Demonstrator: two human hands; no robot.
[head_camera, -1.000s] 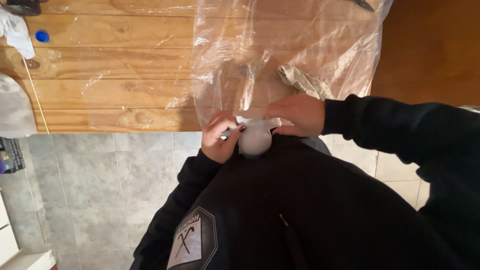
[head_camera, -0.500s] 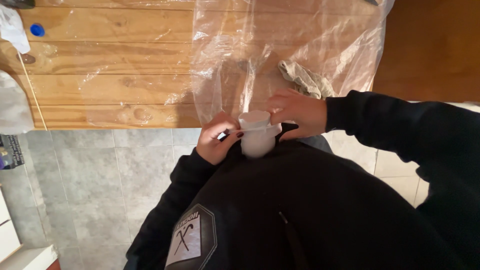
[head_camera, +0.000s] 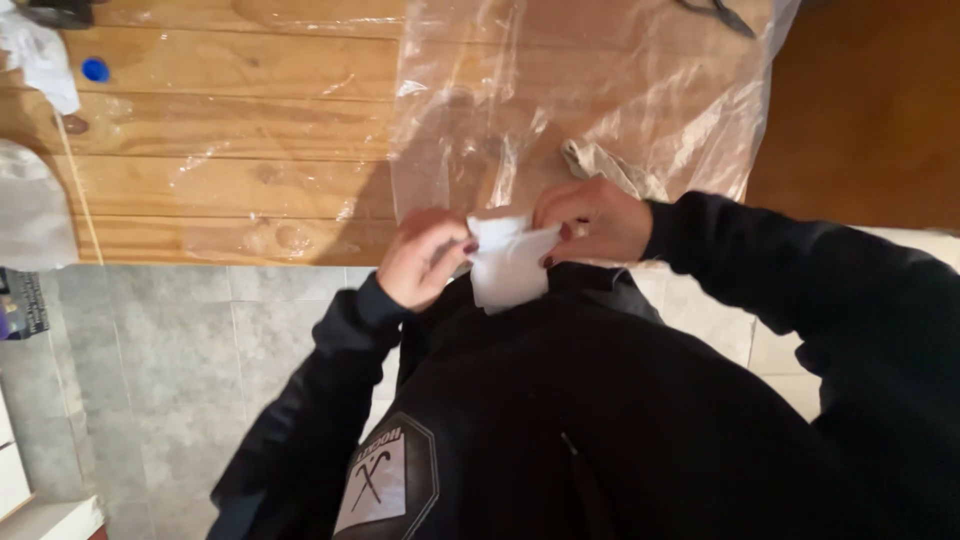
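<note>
Fingers of both hands pinch one small white folded cloth (head_camera: 508, 262), held in the air just past the near edge of the wooden surface (head_camera: 240, 150), against the person's dark jacket. The left hand (head_camera: 425, 258) grips its left top corner, the right hand (head_camera: 592, 220) its right top corner, so the cloth lies between them, equally near to each, its long axis hanging down from the fingers. One clear plastic sheet (head_camera: 600, 90) covers the surface's right part, one crumpled grey rag (head_camera: 612, 170) under it. One blue cap (head_camera: 95, 70) lies near the far left corner.

Plastic sheet (head_camera: 560, 110) on table (head_camera: 240, 130)
</note>
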